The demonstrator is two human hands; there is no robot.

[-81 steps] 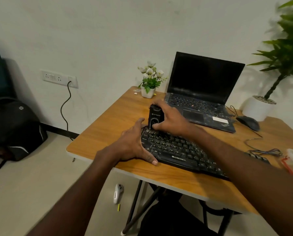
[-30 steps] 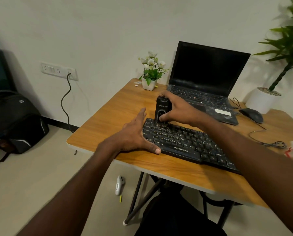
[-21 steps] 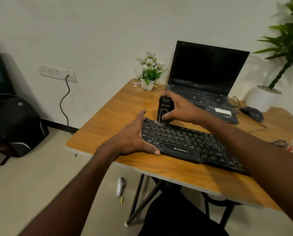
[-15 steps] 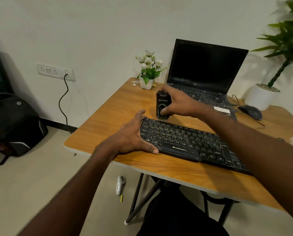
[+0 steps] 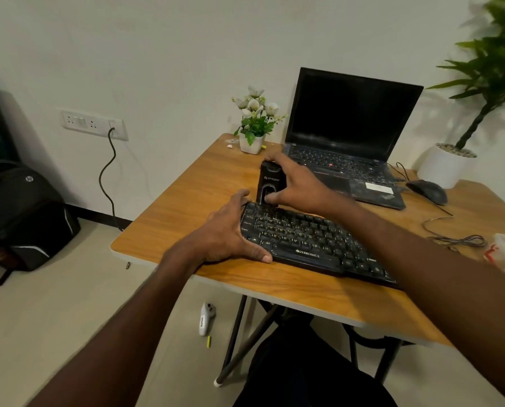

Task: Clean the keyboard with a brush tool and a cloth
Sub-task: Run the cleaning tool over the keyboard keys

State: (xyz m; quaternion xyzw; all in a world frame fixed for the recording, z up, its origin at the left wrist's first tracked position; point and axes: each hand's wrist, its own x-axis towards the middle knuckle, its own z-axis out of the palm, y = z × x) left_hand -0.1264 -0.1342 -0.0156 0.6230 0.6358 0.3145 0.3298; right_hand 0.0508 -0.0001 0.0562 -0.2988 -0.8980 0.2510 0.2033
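- My right hand (image 5: 296, 185) grips the brush tool (image 5: 270, 180), a small black block stood upright, thumb on its front, fingers curled over the top and far side.
- Tool's lower end sits at the far left corner of the keyboard (image 5: 310, 240) (bristles hidden, can't tell if they touch the keys).
- My left hand (image 5: 229, 233) is spread flat over the kbd's left edge, thumb lying along the near edge, fingers straight and pressing down.
- Kbd is black, lies slanted across the wooden surface (image 5: 192, 207), near the front edge.
- Behind it: open laptop (image 5: 351, 133), screen dark, w/ a black mouse (image 5: 427, 190) just to its right.
- Small white pot of flowers (image 5: 254, 124) at the far left corner of the surface, just beyond the tool.
- Larger potted plant (image 5: 480, 92) at far right.
- Black backpack (image 5: 22, 212) on the floor against the wall, left.
- A white gadget (image 5: 206, 318) lies on the floor under the surface.
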